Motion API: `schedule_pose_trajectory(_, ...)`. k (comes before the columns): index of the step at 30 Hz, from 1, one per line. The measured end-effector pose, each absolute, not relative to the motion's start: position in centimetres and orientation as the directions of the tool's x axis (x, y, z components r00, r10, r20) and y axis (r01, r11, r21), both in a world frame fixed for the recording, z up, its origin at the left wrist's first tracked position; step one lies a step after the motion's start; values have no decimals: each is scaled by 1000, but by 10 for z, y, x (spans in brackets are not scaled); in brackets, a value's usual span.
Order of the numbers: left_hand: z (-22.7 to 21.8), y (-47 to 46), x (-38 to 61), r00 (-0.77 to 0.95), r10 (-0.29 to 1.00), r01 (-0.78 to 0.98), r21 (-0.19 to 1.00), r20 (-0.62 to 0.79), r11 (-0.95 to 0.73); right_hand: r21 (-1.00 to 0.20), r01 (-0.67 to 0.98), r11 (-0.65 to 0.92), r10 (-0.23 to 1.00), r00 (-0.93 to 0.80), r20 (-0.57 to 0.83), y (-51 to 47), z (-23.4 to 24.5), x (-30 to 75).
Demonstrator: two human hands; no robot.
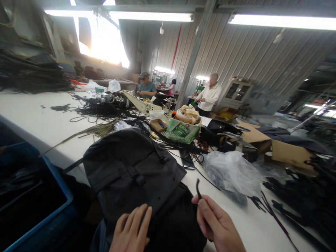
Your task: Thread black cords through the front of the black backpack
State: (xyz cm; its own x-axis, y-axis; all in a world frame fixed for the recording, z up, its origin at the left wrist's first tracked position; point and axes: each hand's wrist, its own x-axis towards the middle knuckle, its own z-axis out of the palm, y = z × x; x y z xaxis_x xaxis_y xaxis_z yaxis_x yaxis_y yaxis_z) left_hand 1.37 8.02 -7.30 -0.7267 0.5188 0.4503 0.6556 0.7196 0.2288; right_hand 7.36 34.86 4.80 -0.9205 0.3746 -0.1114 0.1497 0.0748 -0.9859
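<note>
A black backpack lies on the white table in front of me, its flap facing up with a strap and buckle across it. My left hand rests on the lower part of the bag, fingers stretched out. Just right of the bag, my right hand pinches a short black strap end between thumb and forefinger. The strap's upper tip sticks up out of the fingers. Whether its lower part joins the bag is hidden by the hand.
A blue crate stands at the left below the table edge. Black cords, a green bag with rolled tape, a phone, clear plastic bags and cardboard crowd the table. Several people work farther back.
</note>
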Motion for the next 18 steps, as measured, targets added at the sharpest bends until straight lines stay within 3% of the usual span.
schedule_pose_trajectory(3, -67, 70, -2, -687, 606, 695, 119, 402, 709, -986, 155, 54, 401, -908, -121, 370, 48, 71)
schedule_pose_trajectory(5, -50, 67, -16, -702, 592, 693, 187, 395, 696, -979, 159, 126, 359, -927, -105, 376, 43, 64)
schedule_pose_trajectory(8, -19, 69, -37, -779, 500, 624, 390, 378, 677, -926, 91, 366, 252, -968, 4, 370, 38, 49)
schedule_pose_trajectory(9, -11, 71, -42, -800, 482, 598, 402, 358, 694, -897, 59, 437, 220, -975, 43, 366, 36, 42)
schedule_pose_trajectory(14, -3, 85, -47, -757, 598, 628, 42, 263, 777, -809, 38, 587, 153, -986, 65, 344, 14, 10)
schedule_pose_trajectory(16, -9, 88, -39, -696, 691, 705, 2, 196, 710, -813, 48, 580, 152, -987, 50, 340, 2, 1)
schedule_pose_trajectory(18, -10, 88, -30, -653, 745, 756, 58, 139, 652, -839, 66, 540, 189, -981, 44, 340, -7, -5)
